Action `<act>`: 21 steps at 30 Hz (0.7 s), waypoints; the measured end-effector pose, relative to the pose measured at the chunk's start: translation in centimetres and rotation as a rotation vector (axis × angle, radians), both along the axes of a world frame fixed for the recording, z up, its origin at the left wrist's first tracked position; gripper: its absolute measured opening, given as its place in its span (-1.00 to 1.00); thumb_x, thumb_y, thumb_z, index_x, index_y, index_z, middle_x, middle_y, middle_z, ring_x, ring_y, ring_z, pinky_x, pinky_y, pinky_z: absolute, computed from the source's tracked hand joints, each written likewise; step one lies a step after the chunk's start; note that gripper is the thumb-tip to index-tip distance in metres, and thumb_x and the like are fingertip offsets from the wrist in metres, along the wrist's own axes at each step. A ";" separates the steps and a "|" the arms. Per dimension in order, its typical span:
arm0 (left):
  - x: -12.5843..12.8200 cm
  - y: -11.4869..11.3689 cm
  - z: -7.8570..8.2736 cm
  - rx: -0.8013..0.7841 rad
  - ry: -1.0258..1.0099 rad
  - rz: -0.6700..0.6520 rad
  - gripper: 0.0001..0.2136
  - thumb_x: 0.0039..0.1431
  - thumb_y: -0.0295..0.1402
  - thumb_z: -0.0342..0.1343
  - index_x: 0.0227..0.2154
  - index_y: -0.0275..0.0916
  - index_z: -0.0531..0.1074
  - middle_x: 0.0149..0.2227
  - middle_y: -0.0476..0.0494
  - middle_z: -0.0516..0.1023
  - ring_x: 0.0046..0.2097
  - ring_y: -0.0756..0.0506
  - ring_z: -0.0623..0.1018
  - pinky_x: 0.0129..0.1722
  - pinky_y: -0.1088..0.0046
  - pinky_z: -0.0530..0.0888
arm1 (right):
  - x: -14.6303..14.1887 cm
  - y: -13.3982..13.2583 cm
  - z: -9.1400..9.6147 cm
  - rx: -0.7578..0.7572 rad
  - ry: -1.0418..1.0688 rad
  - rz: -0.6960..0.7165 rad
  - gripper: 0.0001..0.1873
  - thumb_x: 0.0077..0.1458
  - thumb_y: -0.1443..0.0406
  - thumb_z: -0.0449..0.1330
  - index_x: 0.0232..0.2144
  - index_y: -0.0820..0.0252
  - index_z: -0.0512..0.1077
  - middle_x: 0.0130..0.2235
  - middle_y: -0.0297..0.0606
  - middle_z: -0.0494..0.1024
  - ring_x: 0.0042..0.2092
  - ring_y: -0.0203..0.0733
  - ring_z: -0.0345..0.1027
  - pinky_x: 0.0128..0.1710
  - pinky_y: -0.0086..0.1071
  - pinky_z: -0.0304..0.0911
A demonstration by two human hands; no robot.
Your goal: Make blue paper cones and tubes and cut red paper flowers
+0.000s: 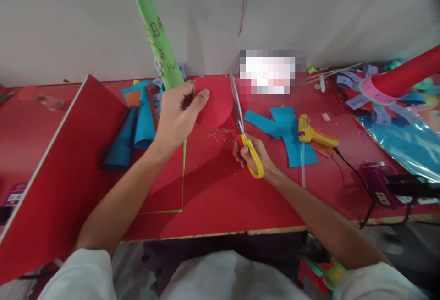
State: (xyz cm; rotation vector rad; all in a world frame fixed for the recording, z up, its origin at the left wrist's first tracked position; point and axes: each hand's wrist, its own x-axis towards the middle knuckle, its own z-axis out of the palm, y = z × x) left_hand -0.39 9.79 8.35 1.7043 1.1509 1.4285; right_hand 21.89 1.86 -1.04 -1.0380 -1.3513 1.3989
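Red paper (pixel 218 105) sits pinched in left hand (pixel 177 114); right hand (pixel 263 155) grips yellow-handled scissors (pixel 239 123).

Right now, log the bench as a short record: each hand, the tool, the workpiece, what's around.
left hand: pinching red paper
right hand: gripping scissors
scissors: yellow handle, blades pointing away from the wearer, at the paper's right edge; contact unclear
red paper: held above the table, lower right edge curved
right side: blue cut pieces, yellow glue gun partly over them
left side: rolled blue pieces beside the left forearm
behind left hand: green tube with handwriting, leaning
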 end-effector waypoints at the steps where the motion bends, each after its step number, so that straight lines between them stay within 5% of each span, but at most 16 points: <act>1: -0.1 0.1 -0.1 0.017 0.009 0.011 -0.57 0.28 -0.12 0.38 -0.51 -0.18 0.28 -0.51 0.01 0.13 -0.39 -0.05 0.37 -0.35 0.36 0.37 | 0.0 0.0 0.2 -0.018 -0.004 -0.004 -0.18 -0.09 -0.50 0.26 -0.39 0.10 0.30 -0.58 -0.48 0.37 -0.63 -0.40 0.17 -0.67 -0.46 0.13; 10: -0.2 0.1 0.5 0.074 0.129 0.005 -0.62 0.35 -0.17 0.29 -0.52 -0.19 0.33 -0.48 -0.03 0.20 -0.34 -0.10 0.43 -0.30 0.31 0.41 | -0.2 0.1 -0.4 0.032 -0.025 0.004 -0.17 -0.05 -0.51 0.22 -0.35 0.10 0.31 -0.51 -0.48 0.34 -0.58 -0.42 0.12 -0.64 -0.45 0.13; 14: -0.6 0.1 1.0 -0.011 0.101 -0.027 -0.63 0.22 -0.20 0.42 -0.52 -0.18 0.36 -0.50 -0.02 0.21 -0.34 -0.11 0.45 -0.33 0.31 0.41 | 0.0 0.0 -0.9 0.045 -0.045 0.011 -0.22 0.07 -0.47 0.17 -0.32 0.10 0.33 -0.50 -0.45 0.38 -0.58 -0.41 0.16 -0.63 -0.45 0.13; 21: -1.9 0.9 1.5 -0.071 0.009 -0.060 -0.58 0.04 -0.21 0.55 -0.55 -0.14 0.34 -0.53 0.00 0.27 -0.38 -0.12 0.47 -0.43 0.32 0.39 | 0.3 0.0 0.2 -0.037 -0.075 -0.005 -0.20 -0.06 -0.48 0.27 -0.41 0.09 0.28 -0.61 -0.44 0.42 -0.67 -0.39 0.18 -0.70 -0.46 0.09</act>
